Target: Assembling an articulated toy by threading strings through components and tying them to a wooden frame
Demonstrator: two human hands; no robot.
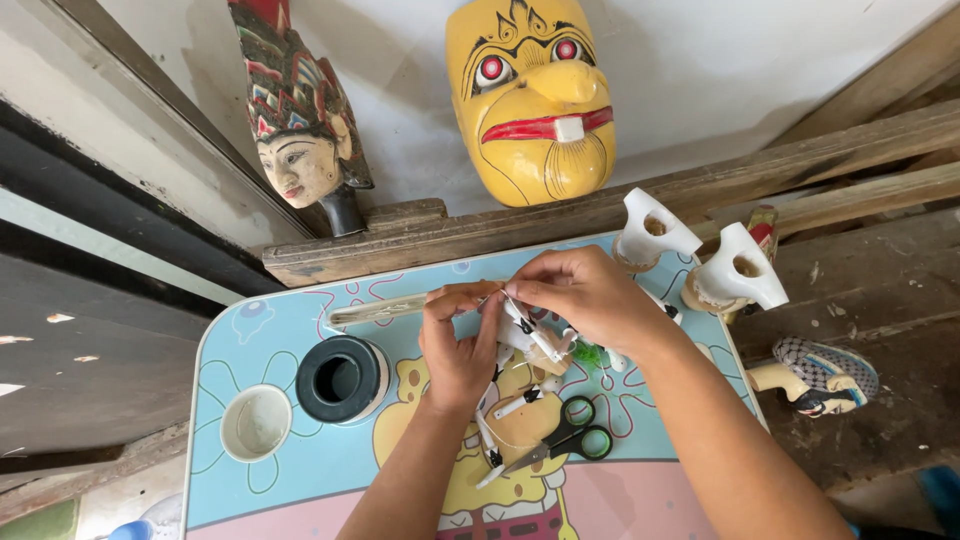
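- Your left hand (pixel 458 350) is closed around a small white puppet figure (pixel 528 345), with the thumb and forefinger pinched together near its top end.
- Your right hand (pixel 585 295) comes over from the right; its fingertips are pressed together on something very thin, perhaps a thread or a wire, but it is too fine to be sure.
- The step in hand seems to be tying or fixing a small part onto the figure. The next move, I think, asks for a steady left grip while the right fingertips pull gently.
- The figure is just above the middle of the worktop (pixel 300 480), between both hands. Its long axis runs slanted, from upper left near your fingertips down to lower right; thin white and black limbs hang from it toward you.
- Just below the hands lie green-handled scissors (pixel 565 435), blades pointing lower left.
- To the left stand a black tape roll (pixel 340 378) and a small white cup (pixel 256 422), well apart from the hands.
- At the far right edge stand two white unpainted puppet heads (pixel 700 255).
- Behind the worktop, a yellow mask (pixel 530 95) and a painted carved head (pixel 300 120) lean on the wall.
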